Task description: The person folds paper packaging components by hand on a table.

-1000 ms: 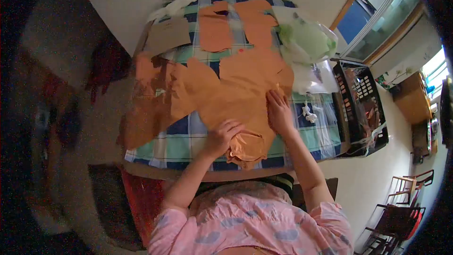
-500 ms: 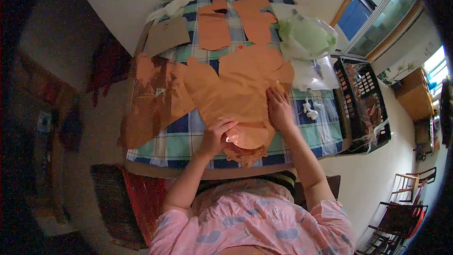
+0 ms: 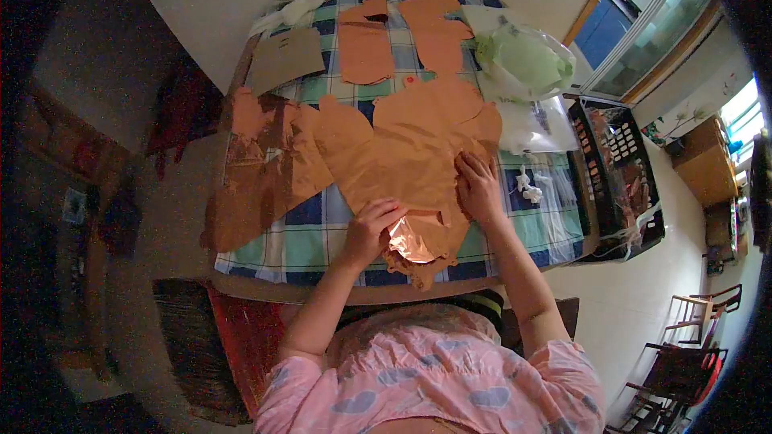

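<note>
A large, irregularly outlined orange-brown sheet, glossy like foil or coated paper, is lying across the middle of a blue, green and white checked tablecloth, its scalloped lower tip reaching towards the table's near edge. The person's left hand is resting at the left of a shiny, crinkled copper-coloured part of that sheet, its fingers lying close together; whether they are pinching an edge or only pressing, I cannot tell. The right hand is bearing on the sheet's right side with fingers narrowly spaced and slightly bent; whether anything is caught under them is hidden. The crinkled part is looking like the weak spot: if the left fingers were pulling while the right hand was pinning, the strain could be creasing or tearing the material there. Uneven pressure from the right hand could be letting the sheet skid or twist on the cloth. Because the lower tip is lying so near the person's body, a lean forward could be bending its small tabs. On the left, a partly dark, see-through orange-brown sheet is lying right beside the large one, so a sideways slip could be dragging both out of place.
</note>
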